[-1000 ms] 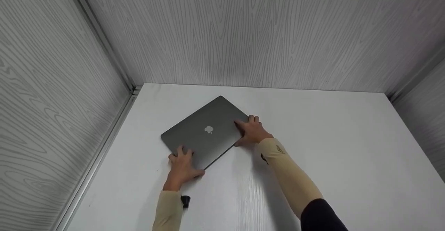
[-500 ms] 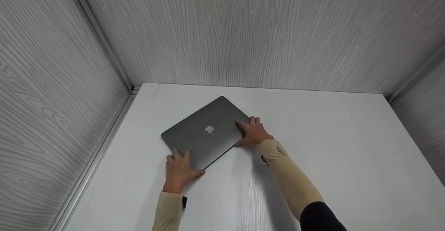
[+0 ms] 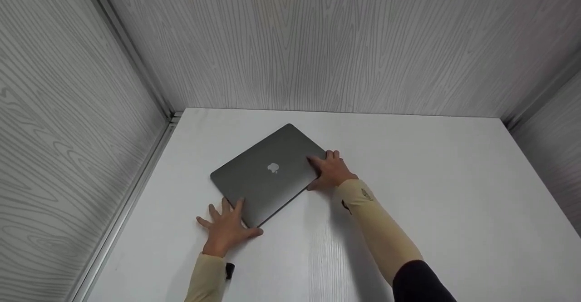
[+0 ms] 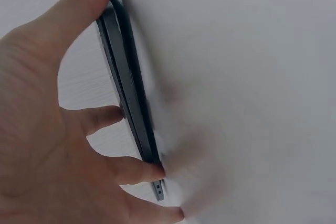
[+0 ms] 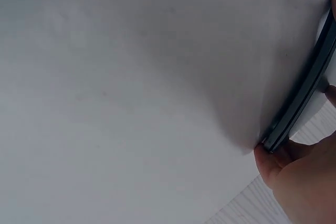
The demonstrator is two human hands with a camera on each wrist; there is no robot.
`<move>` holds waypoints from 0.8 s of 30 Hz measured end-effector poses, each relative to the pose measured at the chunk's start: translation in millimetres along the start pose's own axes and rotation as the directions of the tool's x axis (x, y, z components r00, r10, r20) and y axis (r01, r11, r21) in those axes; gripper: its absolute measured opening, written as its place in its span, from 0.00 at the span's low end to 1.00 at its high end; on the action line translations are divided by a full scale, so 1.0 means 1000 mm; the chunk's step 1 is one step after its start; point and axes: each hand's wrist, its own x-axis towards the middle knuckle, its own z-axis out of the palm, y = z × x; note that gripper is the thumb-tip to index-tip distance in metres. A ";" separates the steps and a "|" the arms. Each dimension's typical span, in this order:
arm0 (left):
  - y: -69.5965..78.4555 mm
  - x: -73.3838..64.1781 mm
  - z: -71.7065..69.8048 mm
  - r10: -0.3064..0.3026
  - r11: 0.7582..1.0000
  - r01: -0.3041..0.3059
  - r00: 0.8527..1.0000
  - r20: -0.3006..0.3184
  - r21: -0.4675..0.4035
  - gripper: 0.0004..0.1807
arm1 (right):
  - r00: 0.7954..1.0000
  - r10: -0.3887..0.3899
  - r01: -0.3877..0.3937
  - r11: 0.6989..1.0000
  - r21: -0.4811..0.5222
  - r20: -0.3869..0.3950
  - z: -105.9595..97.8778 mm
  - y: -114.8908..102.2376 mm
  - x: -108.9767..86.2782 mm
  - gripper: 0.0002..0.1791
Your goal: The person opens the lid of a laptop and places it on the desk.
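Note:
A closed dark grey laptop with a pale apple logo lies aslant on the white table. At its near-left corner is my left hand, fingers spread and fairly straight. In the left wrist view, the index fingertip touches the lid and the thumb reaches along the laptop's edge, while the other fingers fan out by its side. My right hand grips the right corner, index finger on the lid, other fingers round the side and thumb at the near edge. The right wrist view shows the laptop's thin side within that grip.
The white tabletop spreads around the laptop. A grey wood-grain panel rises behind it, with another side panel on the left and one on the right. A metal rail runs along the left edge.
My left hand has slid back toward the lower left and spread its fingers, leaving less of them over the lid. The right hand and the laptop stay almost where they were.

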 end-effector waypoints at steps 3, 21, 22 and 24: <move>-0.003 0.000 0.000 0.003 1.000 -0.003 1.000 -0.021 -0.006 0.59 | 0.999 -0.035 0.035 0.999 -0.002 -0.033 0.004 0.000 0.000 0.53; 0.004 0.006 0.008 -0.042 0.991 0.035 0.998 -0.053 -0.126 0.57 | 0.998 -0.043 0.045 0.998 0.032 -0.051 0.005 0.006 -0.008 0.52; 0.004 0.007 0.008 -0.040 0.992 0.033 0.998 -0.054 -0.123 0.57 | 0.998 -0.043 0.045 0.998 0.034 -0.055 0.004 0.006 -0.008 0.52; 0.005 0.008 0.007 -0.036 0.992 0.029 0.998 -0.058 -0.119 0.57 | 0.997 -0.040 0.043 0.998 0.042 -0.064 0.003 0.006 -0.008 0.52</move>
